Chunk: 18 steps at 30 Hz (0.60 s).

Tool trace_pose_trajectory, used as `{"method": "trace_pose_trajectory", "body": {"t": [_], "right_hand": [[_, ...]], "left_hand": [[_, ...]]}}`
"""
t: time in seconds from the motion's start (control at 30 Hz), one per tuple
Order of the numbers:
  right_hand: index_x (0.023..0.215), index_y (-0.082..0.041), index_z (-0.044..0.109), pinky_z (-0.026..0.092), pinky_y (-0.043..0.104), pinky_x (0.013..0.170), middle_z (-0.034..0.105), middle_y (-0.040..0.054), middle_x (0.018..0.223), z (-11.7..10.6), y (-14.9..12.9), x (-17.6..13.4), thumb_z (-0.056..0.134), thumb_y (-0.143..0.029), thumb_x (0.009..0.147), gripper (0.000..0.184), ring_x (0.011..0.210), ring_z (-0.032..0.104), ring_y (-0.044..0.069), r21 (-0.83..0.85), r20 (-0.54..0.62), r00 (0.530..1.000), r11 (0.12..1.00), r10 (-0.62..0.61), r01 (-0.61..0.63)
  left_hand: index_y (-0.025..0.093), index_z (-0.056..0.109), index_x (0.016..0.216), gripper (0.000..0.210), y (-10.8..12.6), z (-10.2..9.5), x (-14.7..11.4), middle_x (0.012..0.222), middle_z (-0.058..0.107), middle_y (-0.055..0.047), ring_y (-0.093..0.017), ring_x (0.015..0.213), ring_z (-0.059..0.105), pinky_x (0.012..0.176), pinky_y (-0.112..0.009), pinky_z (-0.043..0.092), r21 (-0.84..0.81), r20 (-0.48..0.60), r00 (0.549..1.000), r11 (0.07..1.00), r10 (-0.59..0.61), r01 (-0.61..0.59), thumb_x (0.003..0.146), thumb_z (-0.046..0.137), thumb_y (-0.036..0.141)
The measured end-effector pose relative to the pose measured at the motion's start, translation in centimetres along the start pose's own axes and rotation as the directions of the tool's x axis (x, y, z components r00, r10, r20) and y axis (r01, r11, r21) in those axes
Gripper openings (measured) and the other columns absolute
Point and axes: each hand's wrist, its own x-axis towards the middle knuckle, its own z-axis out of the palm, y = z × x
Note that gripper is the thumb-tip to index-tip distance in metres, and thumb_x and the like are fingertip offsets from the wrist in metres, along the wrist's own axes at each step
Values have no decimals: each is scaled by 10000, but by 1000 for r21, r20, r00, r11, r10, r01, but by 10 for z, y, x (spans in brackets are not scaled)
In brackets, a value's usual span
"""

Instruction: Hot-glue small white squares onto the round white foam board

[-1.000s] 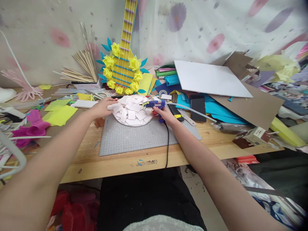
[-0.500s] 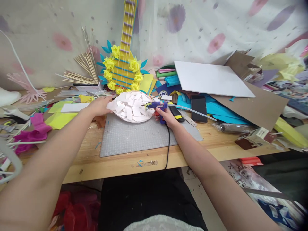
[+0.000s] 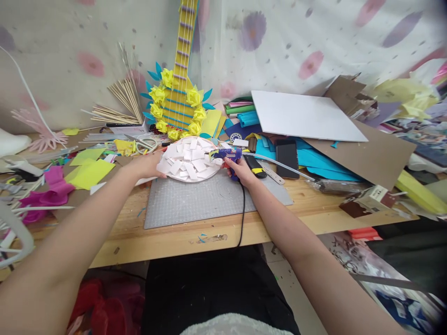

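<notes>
A white round board (image 3: 164,168) covered with overlapping small white rectangular pieces lies above the grey cutting mat (image 3: 185,204). My left hand (image 3: 152,165) grips the board's left edge, with fingers at the back and thumb toward the front. My right hand (image 3: 242,171) is wrapped around a blue hot glue gun (image 3: 227,153), its tip pointing left over the board's right side. A clear glue stick (image 3: 279,163) sticks out of the gun's back, and a black cord (image 3: 243,211) hangs over the table edge. A white strip (image 3: 98,187) lies partly hidden beneath my left forearm.
A yellow flower-decorated guitar craft (image 3: 179,109) stands at the back. Scissors (image 3: 146,145) and yellow sheets (image 3: 91,174) lie to the left. At right are a yellow-black cutter (image 3: 256,167), a phone (image 3: 287,159), a white panel (image 3: 307,116) and a small box (image 3: 366,202).
My left hand has moved slightly toward me along the board's edge, and the board appears a little turned. The white strip has shifted forward under my forearm. The scissors now show more.
</notes>
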Motion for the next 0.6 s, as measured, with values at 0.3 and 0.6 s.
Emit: {"method": "trace_pose_trajectory", "body": {"t": [0.3, 0.6], "right_hand": [[642, -170, 631, 351, 208, 405, 577, 10, 545, -12, -21, -12, 646, -657, 726, 494, 439, 438, 69, -329, 380, 917, 944, 120, 13], [618, -166, 603, 369, 229, 423, 530, 11, 519, -7, -39, -12, 611, -644, 767, 501, 450, 461, 92, -597, 303, 929, 802, 214, 9]], "left_hand": [[225, 460, 1376, 771, 25, 2, -3, 1362, 520, -135, -337, 1261, 486, 995, -422, 421, -141, -200, 980, 989, 7, -36, 715, 649, 575], [192, 363, 1430, 866, 77, 2, 6, 1469, 367, -144, -307, 1392, 315, 1127, -394, 281, -247, -158, 987, 967, 27, -66, 698, 671, 539]]}}
